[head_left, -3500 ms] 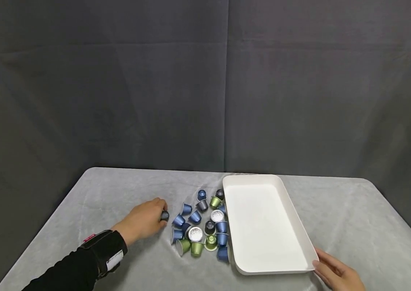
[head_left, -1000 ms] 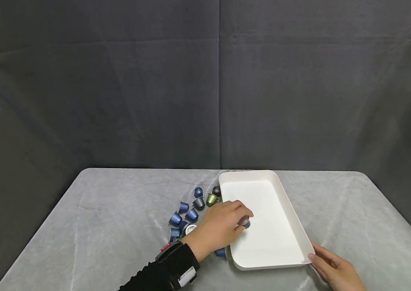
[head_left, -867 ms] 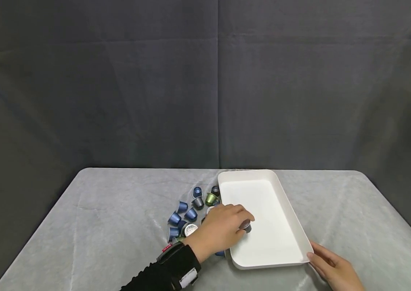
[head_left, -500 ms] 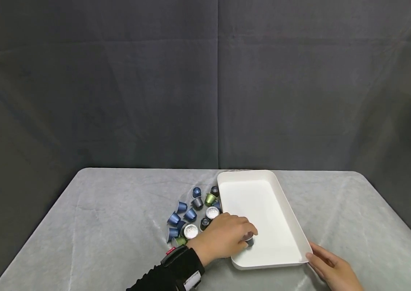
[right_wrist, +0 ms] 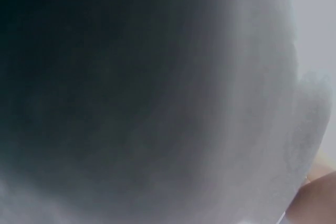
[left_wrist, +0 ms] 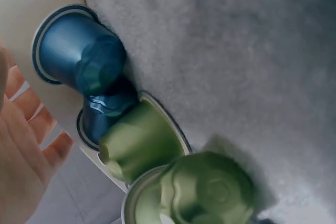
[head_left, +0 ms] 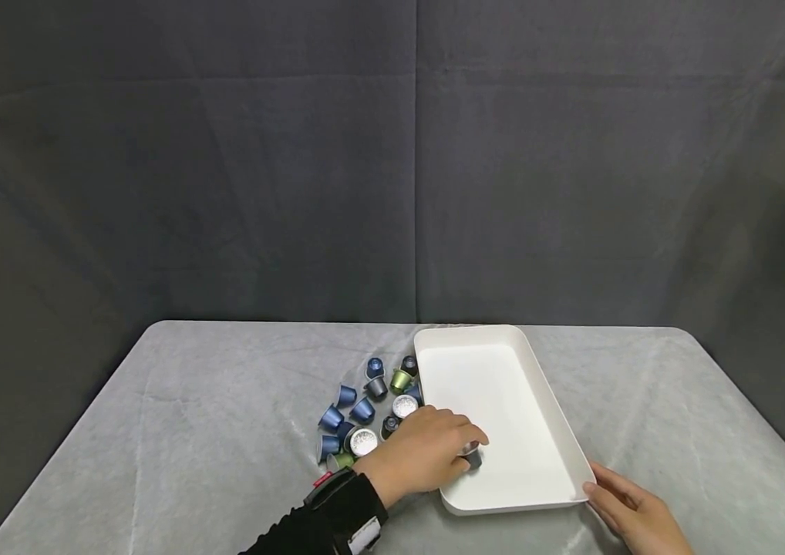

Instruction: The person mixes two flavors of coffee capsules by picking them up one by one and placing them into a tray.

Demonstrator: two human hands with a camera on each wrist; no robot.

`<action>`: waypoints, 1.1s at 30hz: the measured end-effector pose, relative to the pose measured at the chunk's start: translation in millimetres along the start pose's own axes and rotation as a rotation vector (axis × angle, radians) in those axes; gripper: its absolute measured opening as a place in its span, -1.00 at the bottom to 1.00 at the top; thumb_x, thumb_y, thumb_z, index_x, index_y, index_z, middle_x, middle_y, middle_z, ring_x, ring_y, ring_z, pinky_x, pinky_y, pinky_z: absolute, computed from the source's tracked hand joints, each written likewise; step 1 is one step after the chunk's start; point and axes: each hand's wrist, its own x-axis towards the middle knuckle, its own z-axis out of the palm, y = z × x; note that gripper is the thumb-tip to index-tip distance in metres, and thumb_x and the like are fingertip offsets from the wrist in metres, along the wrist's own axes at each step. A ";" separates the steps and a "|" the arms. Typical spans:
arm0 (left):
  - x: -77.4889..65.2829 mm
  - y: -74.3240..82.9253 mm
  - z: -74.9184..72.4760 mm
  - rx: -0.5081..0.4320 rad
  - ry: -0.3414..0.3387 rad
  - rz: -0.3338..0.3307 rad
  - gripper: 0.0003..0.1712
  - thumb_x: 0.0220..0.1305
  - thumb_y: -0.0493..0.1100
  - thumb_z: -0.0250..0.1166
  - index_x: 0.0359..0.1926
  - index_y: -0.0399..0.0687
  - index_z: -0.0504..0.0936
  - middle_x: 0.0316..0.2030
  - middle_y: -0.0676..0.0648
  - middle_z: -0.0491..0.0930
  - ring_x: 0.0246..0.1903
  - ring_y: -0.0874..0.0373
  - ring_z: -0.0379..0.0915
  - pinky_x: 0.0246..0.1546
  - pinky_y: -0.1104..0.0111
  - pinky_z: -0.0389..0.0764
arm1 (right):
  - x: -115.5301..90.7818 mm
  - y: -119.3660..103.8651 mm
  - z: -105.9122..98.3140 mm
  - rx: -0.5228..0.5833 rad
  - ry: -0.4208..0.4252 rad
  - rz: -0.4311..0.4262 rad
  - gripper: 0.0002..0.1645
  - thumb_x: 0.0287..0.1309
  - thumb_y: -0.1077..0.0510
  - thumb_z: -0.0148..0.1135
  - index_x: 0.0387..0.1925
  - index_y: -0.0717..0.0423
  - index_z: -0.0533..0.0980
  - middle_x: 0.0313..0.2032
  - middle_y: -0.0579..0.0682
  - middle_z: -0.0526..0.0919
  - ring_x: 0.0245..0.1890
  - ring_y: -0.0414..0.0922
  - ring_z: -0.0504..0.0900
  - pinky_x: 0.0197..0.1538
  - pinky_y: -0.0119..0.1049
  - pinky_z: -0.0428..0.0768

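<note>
In the head view my left hand (head_left: 427,451) reaches over the near left part of a white tray (head_left: 513,385). Thumb and fingertips pinch a dark grey coffee capsule (head_left: 473,460), low over the tray floor. My right hand (head_left: 642,512) grips the tray's near right corner, thumb on the rim. Left of the tray lies a loose pile of capsules: blue ones (head_left: 331,418), green ones (head_left: 401,380), dark ones (head_left: 390,426) and silver-lidded ones (head_left: 363,442). The left wrist view shows blue capsules (left_wrist: 79,51) and green capsules (left_wrist: 144,140) along the tray's outer wall, beside my left palm.
Grey cloth covers the table (head_left: 226,401), and a dark curtain (head_left: 295,193) hangs behind it. My left forearm covers the near part of the pile in the head view. The right wrist view is mostly blurred grey cloth.
My left hand has carried the dark grey capsule from left of the pile rightward over the tray, then slightly nearer. My right hand stays at the tray corner.
</note>
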 end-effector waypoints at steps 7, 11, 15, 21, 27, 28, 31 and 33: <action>-5.0 -0.2 -9.4 -0.024 0.012 -0.028 -0.67 0.30 -0.11 0.34 0.09 0.16 0.66 -0.02 0.20 0.63 0.02 0.28 0.51 0.06 0.36 0.45 | -0.7 -1.8 0.7 0.011 -0.009 -0.009 -0.03 0.24 -0.20 0.29 0.37 0.42 0.25 0.30 0.42 0.29 0.20 0.17 0.50 -0.02 -0.24 0.64; -11.2 1.0 -18.2 0.003 0.018 -0.036 -0.67 0.31 -0.07 0.34 0.10 0.18 0.65 -0.01 0.19 0.61 0.03 0.26 0.50 0.08 0.34 0.45 | -2.3 -1.8 1.6 0.006 -0.005 -0.026 -0.08 0.27 -0.16 0.28 0.37 0.42 0.26 0.30 0.42 0.31 0.19 0.14 0.51 -0.03 -0.28 0.64; -19.7 0.9 -21.7 0.066 0.050 -0.065 -0.68 0.33 -0.04 0.33 0.09 0.19 0.64 0.00 0.18 0.61 0.00 0.25 0.51 0.04 0.33 0.46 | -2.4 -1.7 1.8 0.017 -0.010 -0.018 -0.08 0.28 -0.15 0.27 0.37 0.44 0.24 0.31 0.43 0.29 0.22 0.18 0.48 -0.02 -0.27 0.63; -35.6 -1.9 -19.0 0.114 0.174 -0.114 -0.63 0.31 -0.04 0.34 0.12 0.10 0.59 0.07 0.10 0.57 0.10 0.18 0.47 0.14 0.24 0.45 | -3.1 -3.9 1.1 0.012 -0.010 -0.028 -0.13 0.32 -0.11 0.24 0.37 0.44 0.24 0.31 0.42 0.29 0.22 0.16 0.48 0.00 -0.28 0.63; -52.2 -6.7 -23.3 0.079 0.176 -0.193 -0.49 0.33 0.01 0.33 0.25 0.02 0.49 0.27 -0.01 0.43 0.27 0.11 0.32 0.24 0.17 0.39 | -4.1 -4.5 -0.8 0.000 -0.036 -0.013 -0.06 0.31 -0.20 0.21 0.40 0.41 0.21 0.35 0.41 0.24 0.26 0.19 0.44 0.02 -0.26 0.62; -55.0 -8.2 -24.3 0.062 0.167 -0.211 -0.46 0.33 0.01 0.33 0.27 0.01 0.48 0.29 -0.02 0.41 0.29 0.09 0.30 0.25 0.14 0.38 | -3.5 -4.3 -1.0 0.005 -0.042 -0.006 -0.04 0.31 -0.22 0.21 0.40 0.41 0.20 0.35 0.42 0.22 0.27 0.21 0.42 0.03 -0.25 0.62; -63.8 -14.6 -26.2 0.021 0.153 -0.247 -0.43 0.32 0.02 0.34 0.29 -0.02 0.46 0.30 -0.04 0.40 0.30 0.06 0.29 0.25 0.09 0.38 | -2.6 -3.7 -0.7 0.018 -0.041 -0.003 -0.05 0.31 -0.20 0.21 0.40 0.42 0.20 0.35 0.42 0.22 0.26 0.22 0.42 0.03 -0.25 0.62; -70.0 -19.6 -26.6 0.009 0.158 -0.263 -0.41 0.31 0.02 0.35 0.29 -0.03 0.47 0.29 -0.05 0.41 0.29 0.04 0.30 0.24 0.06 0.38 | -2.3 -3.3 -0.3 0.023 -0.038 0.000 -0.06 0.31 -0.19 0.21 0.40 0.42 0.20 0.35 0.42 0.22 0.26 0.22 0.43 0.02 -0.25 0.62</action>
